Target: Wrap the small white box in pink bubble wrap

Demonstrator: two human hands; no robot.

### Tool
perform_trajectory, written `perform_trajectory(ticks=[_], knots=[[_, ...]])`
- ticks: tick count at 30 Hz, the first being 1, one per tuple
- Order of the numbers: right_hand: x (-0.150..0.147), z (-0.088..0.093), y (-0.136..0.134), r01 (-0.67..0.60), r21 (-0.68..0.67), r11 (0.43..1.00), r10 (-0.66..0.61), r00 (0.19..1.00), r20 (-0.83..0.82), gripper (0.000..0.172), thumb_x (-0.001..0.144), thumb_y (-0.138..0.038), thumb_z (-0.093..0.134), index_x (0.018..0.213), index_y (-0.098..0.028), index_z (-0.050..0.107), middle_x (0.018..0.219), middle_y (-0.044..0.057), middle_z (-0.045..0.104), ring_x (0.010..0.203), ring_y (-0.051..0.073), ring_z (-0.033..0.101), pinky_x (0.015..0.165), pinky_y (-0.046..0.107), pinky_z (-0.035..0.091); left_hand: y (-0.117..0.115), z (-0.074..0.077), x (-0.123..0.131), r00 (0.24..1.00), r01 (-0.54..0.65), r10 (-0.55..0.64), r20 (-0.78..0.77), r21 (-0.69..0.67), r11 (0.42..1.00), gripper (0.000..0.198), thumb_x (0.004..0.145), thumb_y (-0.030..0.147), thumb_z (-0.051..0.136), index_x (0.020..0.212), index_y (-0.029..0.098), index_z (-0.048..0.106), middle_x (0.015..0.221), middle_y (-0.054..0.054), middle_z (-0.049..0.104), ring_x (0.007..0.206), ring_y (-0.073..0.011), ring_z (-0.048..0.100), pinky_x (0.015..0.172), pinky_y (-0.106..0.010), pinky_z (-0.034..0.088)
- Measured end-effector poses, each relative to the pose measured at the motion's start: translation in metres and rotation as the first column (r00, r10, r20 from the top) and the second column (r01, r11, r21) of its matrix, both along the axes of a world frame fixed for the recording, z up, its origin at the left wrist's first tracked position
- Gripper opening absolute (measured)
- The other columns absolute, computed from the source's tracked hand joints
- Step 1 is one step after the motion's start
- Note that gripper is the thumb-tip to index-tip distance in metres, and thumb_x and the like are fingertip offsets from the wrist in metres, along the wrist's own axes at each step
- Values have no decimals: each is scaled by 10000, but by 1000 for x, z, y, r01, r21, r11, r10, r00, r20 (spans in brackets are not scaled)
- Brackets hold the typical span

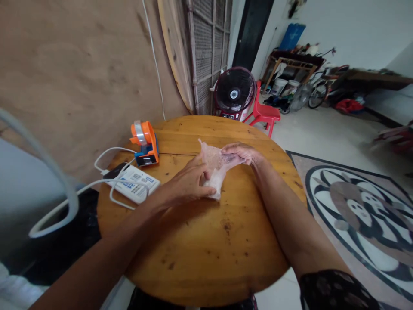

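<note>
A pale, translucent piece of wrap, perhaps bubble wrap [214, 161], lies crumpled over the round wooden table [226, 241] between my hands. My right hand [240, 153] pinches its right end, which is drawn out into a narrow fold. At its left side is my left hand [190, 181], fingers curved and apart, with the thumb touching the lower part. Whether anything is inside the wrap cannot be made out.
An orange and blue tape dispenser [146, 144] stands at the table's back left. Near it are a white box [137, 183] and a looping white cable [111, 150]. A fan [235, 92] and a red chair [266, 113] stand beyond the table.
</note>
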State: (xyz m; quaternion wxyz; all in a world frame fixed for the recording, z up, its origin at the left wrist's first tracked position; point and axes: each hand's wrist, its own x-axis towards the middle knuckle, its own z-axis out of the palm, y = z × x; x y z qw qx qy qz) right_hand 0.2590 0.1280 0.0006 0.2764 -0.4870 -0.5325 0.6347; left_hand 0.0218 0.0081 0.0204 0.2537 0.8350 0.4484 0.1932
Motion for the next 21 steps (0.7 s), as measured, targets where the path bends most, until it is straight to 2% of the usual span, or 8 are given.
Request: perform_trajectory(ticks=[5, 9, 12, 18, 21], knots=[[6, -6, 3, -14, 31, 999, 14, 1000, -21, 154, 689, -207, 772, 796, -152, 676, 692, 15, 693, 561, 115, 629, 528, 204, 538, 5, -7, 0, 992, 109, -107, 73, -25, 994, 156, 754, 325, 648, 795, 198, 568, 1291, -90, 537, 1341, -307, 405, 1005, -393, 428], [5, -8, 4, -18, 47, 999, 19, 999, -38, 160, 687, -201, 769, 783, -139, 658, 675, 30, 697, 555, 127, 639, 495, 204, 534, 2, -9, 0, 987, 117, -107, 124, -79, 990, 120, 765, 286, 626, 769, 190, 555, 1460, -78, 463, 1299, -284, 471, 963, -366, 453], [3, -8, 3, -14, 21, 1000, 15, 999, -40, 181, 666, -207, 779, 779, -137, 655, 657, 23, 686, 534, 135, 639, 468, 216, 534, 1, -10, 1, 985, 120, -107, 137, -92, 988, 123, 762, 258, 622, 763, 187, 522, 1505, -108, 426, 1297, -277, 484, 973, -373, 445], [2, -10, 3, 19, 50, 999, -18, 999, -30, 149, 677, -208, 751, 770, -137, 659, 646, 24, 684, 499, 125, 618, 442, 206, 504, 6, -18, 2, 973, 170, -171, 154, 20, 985, 160, 733, 262, 616, 733, 198, 469, 1433, -136, 508, 1325, -281, 455, 1080, -407, 364], [2, -11, 5, 54, 67, 996, -53, 998, -14, 143, 671, -221, 753, 734, -139, 654, 593, 8, 661, 443, 98, 566, 404, 185, 445, 7, -18, 2, 976, 173, -174, 130, 23, 985, 160, 728, 276, 606, 740, 196, 468, 1330, -123, 578, 1250, -283, 507, 1037, -402, 394]])
